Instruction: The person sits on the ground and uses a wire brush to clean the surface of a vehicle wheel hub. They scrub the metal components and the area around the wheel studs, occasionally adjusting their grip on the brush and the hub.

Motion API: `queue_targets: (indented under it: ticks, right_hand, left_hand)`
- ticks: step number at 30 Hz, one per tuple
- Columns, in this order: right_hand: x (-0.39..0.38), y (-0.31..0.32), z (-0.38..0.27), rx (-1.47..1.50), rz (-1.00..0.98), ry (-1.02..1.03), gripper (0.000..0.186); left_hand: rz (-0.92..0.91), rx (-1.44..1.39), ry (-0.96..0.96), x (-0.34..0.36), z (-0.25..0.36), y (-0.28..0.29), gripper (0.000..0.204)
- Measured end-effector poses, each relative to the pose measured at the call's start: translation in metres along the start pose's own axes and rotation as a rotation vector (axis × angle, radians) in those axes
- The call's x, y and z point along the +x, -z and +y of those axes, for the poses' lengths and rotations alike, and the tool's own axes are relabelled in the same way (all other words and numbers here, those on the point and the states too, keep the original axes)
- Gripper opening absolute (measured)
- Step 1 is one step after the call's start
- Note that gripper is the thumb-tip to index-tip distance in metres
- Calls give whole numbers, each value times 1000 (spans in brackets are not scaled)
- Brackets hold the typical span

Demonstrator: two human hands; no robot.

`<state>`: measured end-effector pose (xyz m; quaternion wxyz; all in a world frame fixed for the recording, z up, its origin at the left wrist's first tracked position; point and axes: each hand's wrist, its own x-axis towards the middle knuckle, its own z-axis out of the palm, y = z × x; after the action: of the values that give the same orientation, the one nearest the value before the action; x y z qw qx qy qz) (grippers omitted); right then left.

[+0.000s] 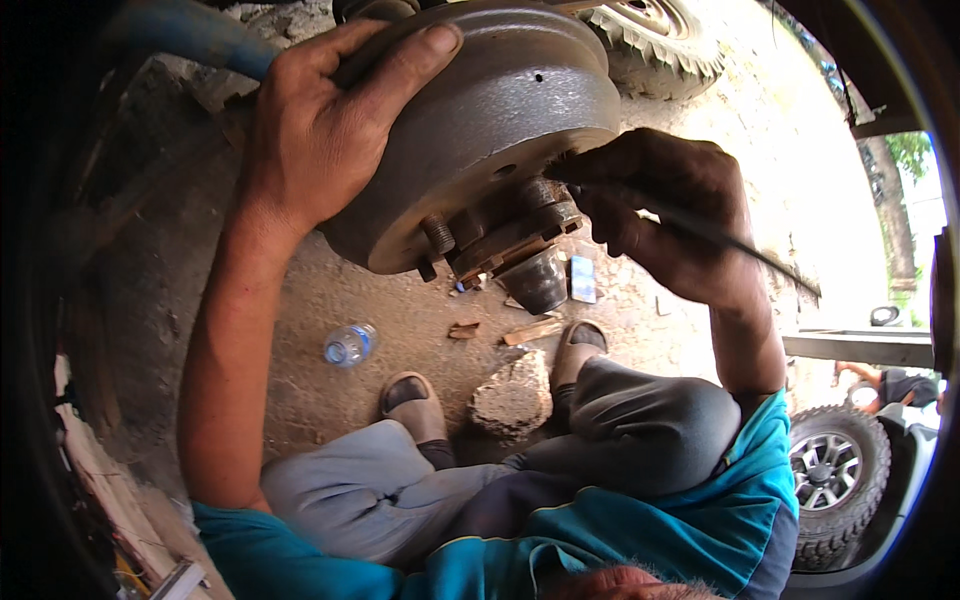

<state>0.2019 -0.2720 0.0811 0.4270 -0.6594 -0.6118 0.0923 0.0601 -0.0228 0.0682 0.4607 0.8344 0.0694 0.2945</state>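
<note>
A grey metal brake drum (480, 110) is at the top middle, tilted, with threaded studs (437, 233) and a rusty hub (515, 240) ending in a rounded cap (537, 280). My left hand (325, 125) grips the drum's left side, thumb laid across its outer wall and the other fingers partly hidden behind it. On the right, my right hand (675, 205) is closed round a thin dark metal rod (735, 240). One end of that rod sits close to a stud at the hub; whether it touches is hidden by my fingers.
Below lie a plastic bottle (349, 345), a stone block (512, 398), wood scraps (533, 330) and a blue-white packet (583, 279). A tyre (665, 50) is behind the drum. At right are a vehicle wheel (835, 465) and another person (895, 388).
</note>
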Motion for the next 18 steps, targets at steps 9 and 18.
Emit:
queue_targets:
  ticks: [9,18]
  right_hand:
    - [12,-4,-12,-460,121,136,11]
    - [9,12,-5,-611,94,251,10]
  left_hand:
    - [4,-85,13,0,20,-2,36]
    - [-72,97,84,0,30,1,36]
